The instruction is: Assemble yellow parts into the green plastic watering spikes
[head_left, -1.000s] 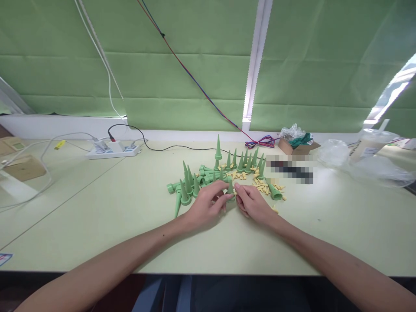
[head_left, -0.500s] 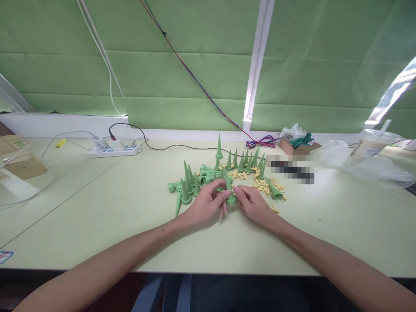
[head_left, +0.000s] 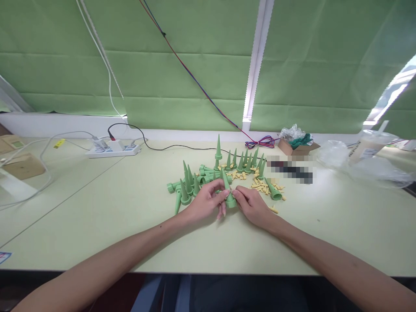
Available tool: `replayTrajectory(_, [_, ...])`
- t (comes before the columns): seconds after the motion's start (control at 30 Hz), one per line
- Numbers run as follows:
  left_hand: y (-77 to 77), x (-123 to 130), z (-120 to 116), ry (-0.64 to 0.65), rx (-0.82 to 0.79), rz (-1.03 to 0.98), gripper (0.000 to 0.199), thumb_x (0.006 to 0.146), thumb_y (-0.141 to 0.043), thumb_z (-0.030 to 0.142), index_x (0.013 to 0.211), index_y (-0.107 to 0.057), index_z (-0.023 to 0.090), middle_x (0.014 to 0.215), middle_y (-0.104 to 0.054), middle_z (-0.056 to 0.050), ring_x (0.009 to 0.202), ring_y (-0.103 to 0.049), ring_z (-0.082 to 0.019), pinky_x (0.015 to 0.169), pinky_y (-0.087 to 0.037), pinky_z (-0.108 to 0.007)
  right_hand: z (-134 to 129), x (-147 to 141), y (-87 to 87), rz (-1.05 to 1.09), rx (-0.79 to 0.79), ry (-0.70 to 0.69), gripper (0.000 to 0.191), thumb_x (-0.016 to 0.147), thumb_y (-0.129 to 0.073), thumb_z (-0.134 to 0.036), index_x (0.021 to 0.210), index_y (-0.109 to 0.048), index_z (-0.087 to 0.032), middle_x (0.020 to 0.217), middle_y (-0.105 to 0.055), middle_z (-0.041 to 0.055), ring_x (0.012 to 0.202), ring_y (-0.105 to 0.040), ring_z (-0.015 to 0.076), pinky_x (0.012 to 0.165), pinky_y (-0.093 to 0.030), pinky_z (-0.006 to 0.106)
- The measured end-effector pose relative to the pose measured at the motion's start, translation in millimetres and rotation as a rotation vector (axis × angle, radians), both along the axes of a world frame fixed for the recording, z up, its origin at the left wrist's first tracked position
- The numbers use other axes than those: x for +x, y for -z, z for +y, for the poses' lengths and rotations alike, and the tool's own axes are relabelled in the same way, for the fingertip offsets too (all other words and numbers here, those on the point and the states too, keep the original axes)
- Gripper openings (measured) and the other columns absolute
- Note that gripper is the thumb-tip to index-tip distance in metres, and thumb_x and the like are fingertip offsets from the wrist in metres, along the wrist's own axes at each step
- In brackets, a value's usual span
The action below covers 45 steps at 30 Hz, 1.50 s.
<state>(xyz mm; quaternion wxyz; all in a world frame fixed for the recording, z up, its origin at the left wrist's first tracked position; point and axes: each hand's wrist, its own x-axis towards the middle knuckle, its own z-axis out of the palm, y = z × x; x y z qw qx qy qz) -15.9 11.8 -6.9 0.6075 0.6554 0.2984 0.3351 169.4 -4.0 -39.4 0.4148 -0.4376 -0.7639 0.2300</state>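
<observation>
My left hand is closed round a green plastic plant watering spike, its tip leaning up and its wide collar toward me. Pinched together, the thumb and fingers of my right hand press against the right side of this spike. Whatever they pinch is too small and hidden to make out. Several more green spikes stand or lie just left of and behind my left hand. Beyond my right hand lie many small yellow plastic pieces, with one green spike on its side among them.
A row of upright green spikes stands at the back. A white power strip with cables sits at the back left. To the right are a small cardboard box, crumpled clear plastic and a drink cup.
The spike in my left hand has tilted slightly, its collar a little lower. My right fingertips have moved in against its side. The view has shifted slightly.
</observation>
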Motion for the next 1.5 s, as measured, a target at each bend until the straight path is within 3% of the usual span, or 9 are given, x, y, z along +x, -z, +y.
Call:
replayTrajectory(0.27, [1.2,2.3,1.5,-0.005,-0.192,-0.095,0.036,0.084,-0.072,0.043,0.081,-0.046,0.017,0.055,-0.049,0.008,0.04,-0.05,-0.007,0.034,-0.038,-0.017,-0.3,2.0,-0.3,-0.046,0.066,-0.012,0.036,0.102,-0.038,-0.033,0.068,-0.031,-0.022,0.058,-0.035,-0.0056,0.053,-0.032,0.0113,0.054,-0.026,0.025])
replayTrajectory(0.47, [2.5,2.7,1.8,-0.003,-0.246,-0.136,0.034,0.083,-0.074,0.039,0.08,-0.048,0.017,0.058,-0.048,0.007,0.043,-0.051,-0.006,0.036,-0.04,-0.016,0.0,1.7,-1.0,-0.056,0.075,-0.006,0.035,0.101,-0.039,-0.032,0.069,-0.031,-0.022,0.058,-0.035,-0.0056,0.053,-0.032,0.0115,0.054,-0.026,0.025])
replayTrajectory(0.73, [8.4,1.5,7.2,0.022,-0.184,-0.117,0.031,0.088,-0.068,0.042,0.082,-0.053,0.016,0.057,-0.052,0.005,0.048,-0.055,-0.009,0.041,-0.043,-0.018,0.0,-1.5,-1.4,-0.087,0.123,0.024,0.036,0.101,-0.04,-0.033,0.068,-0.029,-0.022,0.059,-0.035,-0.0055,0.053,-0.031,0.0113,0.054,-0.026,0.026])
replayTrajectory(0.9, [10.2,-0.9,9.2,0.057,-0.083,-0.066,0.036,0.095,-0.055,0.049,0.082,-0.055,0.016,0.056,-0.056,0.002,0.045,-0.054,-0.01,0.042,-0.044,-0.021,-4.2,-5.0,-4.7,-0.066,0.175,-0.012,0.038,0.1,-0.042,-0.032,0.066,-0.027,-0.023,0.055,-0.026,-0.0071,0.051,-0.026,0.0111,0.058,-0.034,0.026])
replayTrajectory(1.03, [12.3,-1.7,10.1,0.061,-0.073,-0.055,0.04,0.097,-0.049,0.053,0.082,-0.054,0.016,0.058,-0.058,0.0,0.045,-0.056,-0.011,0.044,-0.045,-0.022,-6.3,-5.7,-6.0,-0.063,0.187,-0.032,0.037,0.098,-0.046,-0.031,0.066,-0.03,-0.022,0.055,-0.032,-0.0062,0.05,-0.03,0.0106,0.055,-0.032,0.026])
replayTrajectory(1.5, [14.3,-3.8,11.5,0.102,-0.049,0.064,0.045,0.093,-0.054,0.056,0.081,-0.057,0.013,0.055,-0.06,-0.002,0.041,-0.056,-0.011,0.039,-0.043,-0.02,-11.5,-11.3,-5.5,-0.149,0.165,-0.113,0.033,0.094,-0.049,-0.026,0.066,-0.032,-0.022,0.054,-0.034,-0.007,0.048,-0.03,0.0086,0.051,-0.025,0.024])
